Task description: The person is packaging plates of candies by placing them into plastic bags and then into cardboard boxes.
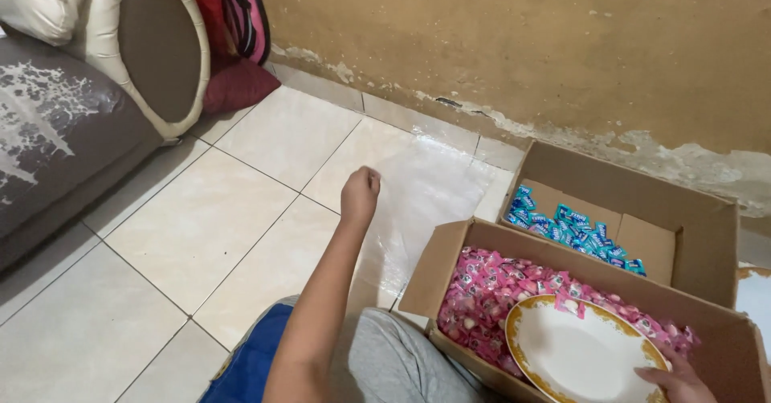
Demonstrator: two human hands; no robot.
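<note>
My left hand (360,190) reaches forward over the tiled floor, fingers closed at the left edge of a clear plastic sheet (426,186) that lies flat on the tiles. At the bottom right, my right hand (681,380) grips the rim of a white plate with a gold border (574,355). The plate rests on a heap of pink wrapped candies (490,290) inside an open cardboard box (434,266). Behind it, a second open cardboard box (699,226) holds blue wrapped candies (570,230).
A grey worn sofa with a cream armrest (120,57) stands at the left, with a red and pink bag (233,17) behind it. A stained ochre wall (522,41) runs along the back. My legs in grey and blue cloth (385,363) are at the bottom.
</note>
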